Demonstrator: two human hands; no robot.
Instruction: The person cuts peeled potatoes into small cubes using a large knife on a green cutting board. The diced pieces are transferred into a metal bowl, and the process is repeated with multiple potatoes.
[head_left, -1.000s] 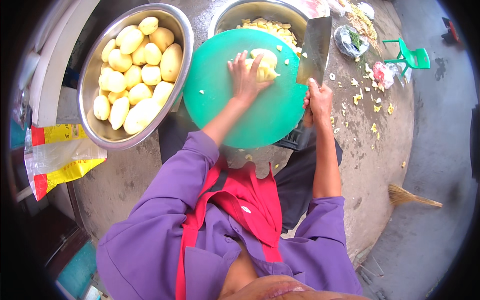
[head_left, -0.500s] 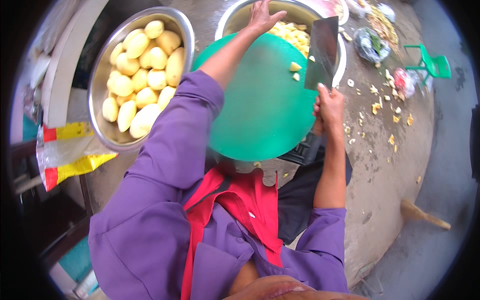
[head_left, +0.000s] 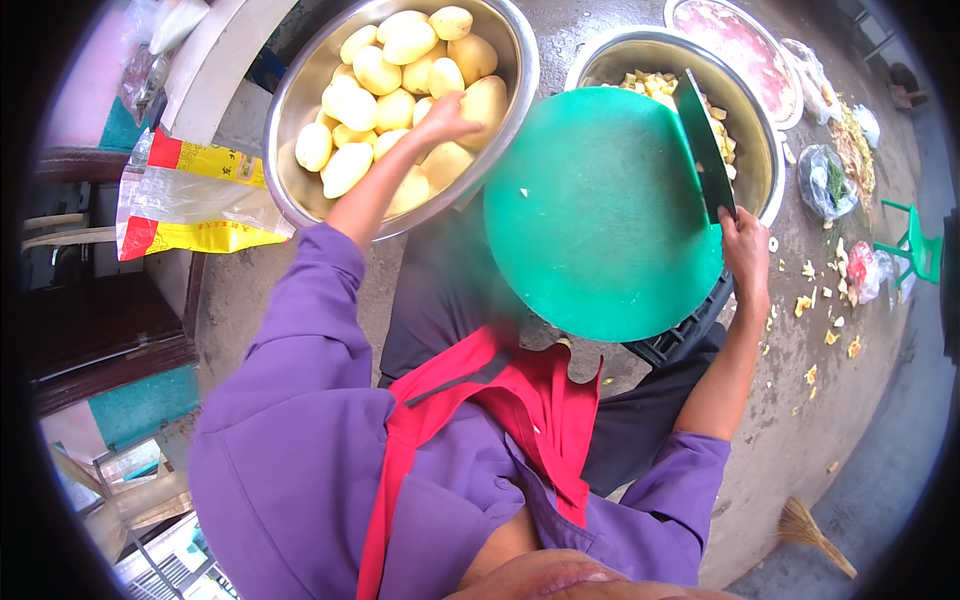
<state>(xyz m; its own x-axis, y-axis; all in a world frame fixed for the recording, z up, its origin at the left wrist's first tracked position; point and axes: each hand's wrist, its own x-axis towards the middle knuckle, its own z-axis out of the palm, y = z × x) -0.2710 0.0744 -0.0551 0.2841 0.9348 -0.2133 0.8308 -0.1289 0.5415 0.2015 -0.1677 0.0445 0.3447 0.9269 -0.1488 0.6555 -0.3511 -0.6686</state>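
My right hand [head_left: 745, 248] grips a broad dark cleaver [head_left: 704, 145] by its handle. The blade stands tilted along the right edge of a round green cutting board [head_left: 600, 230]. Over the steel bowl [head_left: 527, 60] at the left, my left hand [head_left: 442, 120] reaches in with its fingers stretched out against the peeled potatoes [head_left: 378, 72]. Whether it touches one is hard to make out. Behind the board, a second steel bowl [head_left: 770, 150] holds cut potato pieces [head_left: 652, 84], partly hidden by board and blade. One small scrap lies on the board.
A dark crate [head_left: 675, 342] shows under the board. On the floor at right are scattered peelings [head_left: 803, 305], plastic bags [head_left: 828, 180], a green stool [head_left: 915, 240] and a straw brush [head_left: 815, 535]. A pinkish basin [head_left: 740, 55] stands at the back; a red-yellow plastic bag [head_left: 205, 240] hangs left.
My left hand has moved from the cut-potato bowl, across the board, into the bowl of whole potatoes. Larger potato pieces are gone from the board. The cleaver stays in my right hand, now more edge-on.
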